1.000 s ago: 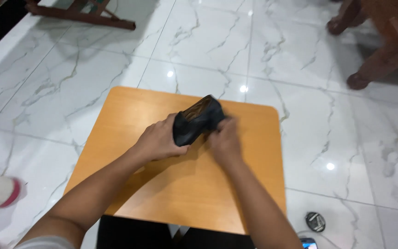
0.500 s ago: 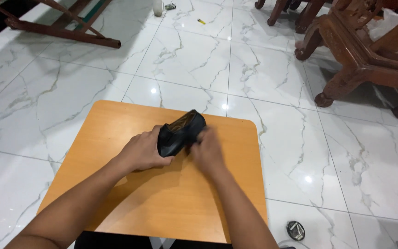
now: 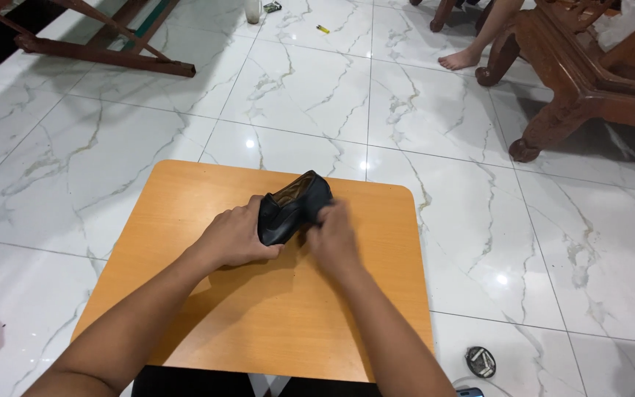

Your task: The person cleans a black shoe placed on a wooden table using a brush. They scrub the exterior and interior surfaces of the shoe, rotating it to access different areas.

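Both hands hold a black shoe (image 3: 294, 208) over the middle of the desk (image 3: 185, 191). The left hand (image 3: 235, 237) wraps its near end, fingers closed around it; the right hand (image 3: 334, 231) grips its right side. The shoe's long axis runs from near-left to far-right, toe pointing away.
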